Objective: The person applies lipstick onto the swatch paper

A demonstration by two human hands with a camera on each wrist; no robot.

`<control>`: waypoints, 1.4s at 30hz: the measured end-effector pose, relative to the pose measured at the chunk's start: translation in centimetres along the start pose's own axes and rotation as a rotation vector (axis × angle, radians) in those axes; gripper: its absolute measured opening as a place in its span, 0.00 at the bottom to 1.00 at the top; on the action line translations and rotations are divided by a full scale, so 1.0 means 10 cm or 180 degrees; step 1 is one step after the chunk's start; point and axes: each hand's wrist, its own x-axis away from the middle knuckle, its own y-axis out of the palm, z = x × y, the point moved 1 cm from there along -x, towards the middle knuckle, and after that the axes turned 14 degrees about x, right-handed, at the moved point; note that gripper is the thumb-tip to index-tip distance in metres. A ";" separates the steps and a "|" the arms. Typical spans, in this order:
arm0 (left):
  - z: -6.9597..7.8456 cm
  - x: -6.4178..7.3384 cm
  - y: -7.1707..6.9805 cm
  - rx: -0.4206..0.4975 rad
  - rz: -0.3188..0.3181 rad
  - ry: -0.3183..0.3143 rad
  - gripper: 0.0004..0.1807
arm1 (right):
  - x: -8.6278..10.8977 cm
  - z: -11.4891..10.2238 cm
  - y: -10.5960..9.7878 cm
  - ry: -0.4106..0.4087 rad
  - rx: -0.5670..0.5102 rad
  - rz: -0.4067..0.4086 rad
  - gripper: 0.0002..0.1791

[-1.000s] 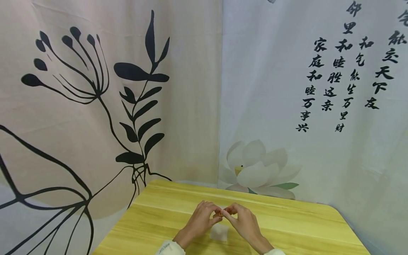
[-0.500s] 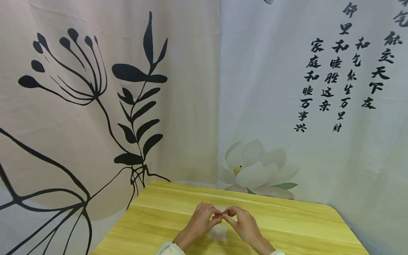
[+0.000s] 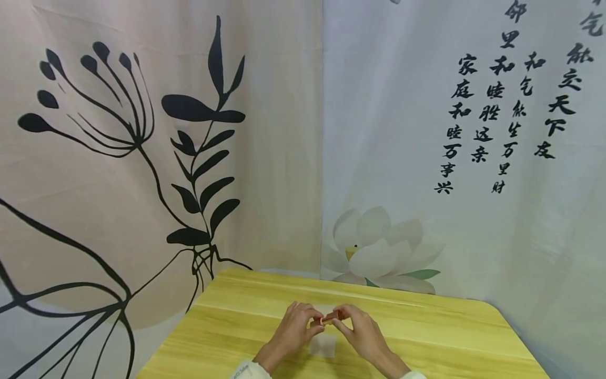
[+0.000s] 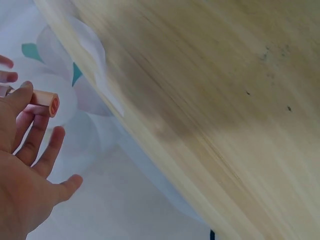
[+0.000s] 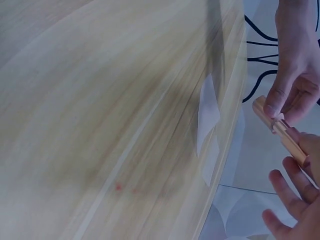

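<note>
Both hands hold a slim copper-coloured tube that looks like a lipstick, raised above the table. My left hand pinches one end between thumb and fingers. My right hand grips the other end the same way. A pale ring and a narrower gold section show between the hands. In the right wrist view the lipstick slants from one hand to the other. The left wrist view shows the round, red end face of the lipstick past my left fingers.
A white paper square lies on the wooden table below the hands. A second paper piece lies farther back, partly covered. A small red spot marks the tabletop. A printed curtain hangs behind.
The hands have drawn slightly apart, and more of the lipstick shows between them, including the pale ring and gold section. The head view has shifted a little to the right.
</note>
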 end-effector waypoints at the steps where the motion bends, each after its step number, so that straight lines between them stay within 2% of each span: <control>1: -0.01 0.01 -0.01 0.0002 0.0005 -0.0008 0.09 | 0.00 0.00 0.00 -0.0004 -0.0021 -0.0005 0.10; 7: -0.11 0.07 -0.05 -0.0021 0.0057 -0.0118 0.11 | -0.01 0.01 -0.06 0.0007 -0.0131 0.0018 0.12; 12: -0.18 0.15 -0.10 0.0017 0.0100 -0.0224 0.12 | -0.02 0.10 -0.12 0.0160 -0.0020 -0.0034 0.14; 19: -0.25 0.19 -0.15 0.0104 0.0136 -0.0278 0.11 | 0.04 0.44 -0.25 0.0199 0.0282 -0.0033 0.17; 23: -0.27 0.19 -0.17 0.0140 0.0119 -0.0350 0.11 | 0.07 0.68 -0.38 0.0428 0.0437 -0.0134 0.16; 26: -0.27 0.20 -0.19 0.0149 0.0142 -0.0336 0.12 | 0.11 0.83 -0.46 0.0650 0.0557 -0.0250 0.14; 28: -0.28 0.21 -0.21 0.0151 0.0177 -0.0317 0.12 | 0.16 0.91 -0.50 0.0701 0.0622 -0.0286 0.15; 36: -0.29 0.20 -0.18 0.0200 0.0181 -0.0266 0.10 | 0.40 1.23 -0.45 0.0967 0.0774 -0.0430 0.15; 42: -0.29 0.23 -0.15 0.0218 0.0176 -0.0291 0.10 | 0.55 1.36 -0.41 0.1068 0.0752 -0.0589 0.15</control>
